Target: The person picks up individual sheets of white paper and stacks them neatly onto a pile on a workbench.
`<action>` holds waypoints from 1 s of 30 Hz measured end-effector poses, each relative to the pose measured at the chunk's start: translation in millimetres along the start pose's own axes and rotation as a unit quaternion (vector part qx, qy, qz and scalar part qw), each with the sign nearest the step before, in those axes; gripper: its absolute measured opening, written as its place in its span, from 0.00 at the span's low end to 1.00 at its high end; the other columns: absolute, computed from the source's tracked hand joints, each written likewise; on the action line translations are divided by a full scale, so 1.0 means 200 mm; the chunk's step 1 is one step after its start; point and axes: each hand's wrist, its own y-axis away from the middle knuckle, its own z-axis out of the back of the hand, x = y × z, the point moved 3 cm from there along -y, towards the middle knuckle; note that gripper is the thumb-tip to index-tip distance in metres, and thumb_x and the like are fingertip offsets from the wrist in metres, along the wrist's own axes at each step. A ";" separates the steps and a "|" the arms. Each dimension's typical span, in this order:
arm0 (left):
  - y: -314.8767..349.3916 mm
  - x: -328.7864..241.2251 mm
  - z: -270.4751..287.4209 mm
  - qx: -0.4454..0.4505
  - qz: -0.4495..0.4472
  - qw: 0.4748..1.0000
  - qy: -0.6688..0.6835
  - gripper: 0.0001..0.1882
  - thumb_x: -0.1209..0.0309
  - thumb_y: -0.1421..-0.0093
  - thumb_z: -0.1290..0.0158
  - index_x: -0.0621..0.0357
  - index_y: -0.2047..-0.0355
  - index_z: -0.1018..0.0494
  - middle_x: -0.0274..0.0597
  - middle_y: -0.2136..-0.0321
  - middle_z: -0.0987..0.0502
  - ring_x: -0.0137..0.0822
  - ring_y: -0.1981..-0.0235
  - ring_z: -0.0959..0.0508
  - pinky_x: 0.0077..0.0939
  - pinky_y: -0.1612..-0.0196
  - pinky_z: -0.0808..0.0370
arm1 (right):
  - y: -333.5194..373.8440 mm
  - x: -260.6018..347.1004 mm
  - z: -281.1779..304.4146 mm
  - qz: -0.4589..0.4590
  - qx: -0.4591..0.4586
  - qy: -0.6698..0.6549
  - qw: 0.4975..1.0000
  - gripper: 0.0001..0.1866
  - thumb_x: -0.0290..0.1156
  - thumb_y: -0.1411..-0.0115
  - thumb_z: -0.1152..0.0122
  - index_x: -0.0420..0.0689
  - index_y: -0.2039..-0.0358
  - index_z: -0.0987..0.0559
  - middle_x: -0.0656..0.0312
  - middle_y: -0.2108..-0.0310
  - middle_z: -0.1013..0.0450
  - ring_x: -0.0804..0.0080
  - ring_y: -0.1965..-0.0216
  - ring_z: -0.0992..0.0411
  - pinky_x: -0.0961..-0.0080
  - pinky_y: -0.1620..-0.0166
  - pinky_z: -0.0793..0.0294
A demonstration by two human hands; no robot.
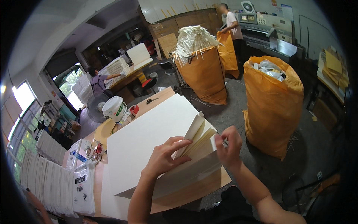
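Note:
My left hand [164,155] is closed on a folded white card strip [192,131], thumb and forefinger on either side of its near end. Beside it, several cream strips [201,142] lie fanned together, their near ends by my left thumb. At the far end of these strips, my right hand [230,147] is closed in a pinch. A small dark bit shows at its fingertips, too small to name; a white edge lies just beside them. Under both hands is a stack of large white sheets [149,136] whose near side hangs over the table edge.
The wooden table [210,183] holds scissors [152,100], a white bucket [114,108] and stacked printed sheets [84,188]. Two orange sacks [274,108] [203,74] stand beyond. One person [232,24] holds an orange bag near a machine; another [99,82] works at a far table.

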 end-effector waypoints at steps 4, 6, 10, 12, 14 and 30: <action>0.03 -0.01 -0.02 0.023 -0.030 0.996 -0.076 0.29 0.60 0.44 0.28 0.34 0.40 0.21 0.47 0.41 0.21 0.47 0.50 0.15 0.38 0.48 0.17 | 0.06 0.10 -0.08 0.121 0.317 -0.027 0.940 0.22 0.49 0.36 0.34 0.46 0.50 0.16 0.48 0.45 0.26 0.49 0.36 0.32 0.48 0.28 0.43; 0.03 -0.07 -0.05 0.049 -0.066 0.980 -0.181 0.29 0.63 0.44 0.28 0.36 0.40 0.21 0.51 0.39 0.23 0.47 0.47 0.17 0.39 0.45 0.18 | 0.13 0.06 -0.11 0.152 0.349 0.035 0.924 0.25 0.51 0.37 0.34 0.51 0.44 0.17 0.48 0.39 0.28 0.47 0.33 0.34 0.47 0.28 0.43; 0.07 -0.05 -0.18 -0.004 -0.117 0.953 -0.279 0.40 0.57 0.41 0.32 0.39 0.29 0.32 0.54 0.38 0.25 0.49 0.52 0.16 0.40 0.48 0.18 | 0.15 0.04 -0.10 0.133 0.394 0.067 0.907 0.27 0.56 0.37 0.36 0.52 0.44 0.16 0.48 0.37 0.27 0.46 0.32 0.35 0.44 0.26 0.49; 0.06 -0.05 -0.15 -0.012 -0.064 0.971 -0.232 0.42 0.56 0.40 0.33 0.46 0.27 0.35 0.53 0.39 0.23 0.48 0.52 0.16 0.40 0.49 0.18 | 0.14 0.05 -0.10 0.122 0.387 0.051 0.913 0.27 0.55 0.37 0.36 0.49 0.46 0.15 0.49 0.41 0.24 0.46 0.34 0.32 0.46 0.27 0.47; 0.06 -0.01 -0.16 -0.034 -0.070 0.970 -0.229 0.41 0.55 0.40 0.33 0.52 0.28 0.34 0.51 0.42 0.22 0.47 0.52 0.16 0.40 0.49 0.18 | 0.13 0.07 -0.10 0.116 0.370 0.047 0.920 0.27 0.54 0.38 0.34 0.47 0.47 0.15 0.49 0.42 0.23 0.48 0.35 0.31 0.47 0.27 0.46; 0.08 0.05 -0.17 -0.056 -0.026 0.981 -0.184 0.34 0.51 0.39 0.34 0.53 0.37 0.26 0.46 0.46 0.21 0.47 0.48 0.19 0.41 0.46 0.20 | 0.13 0.08 -0.11 0.120 0.328 0.035 0.936 0.22 0.47 0.42 0.29 0.44 0.54 0.15 0.52 0.54 0.19 0.49 0.46 0.24 0.52 0.33 0.35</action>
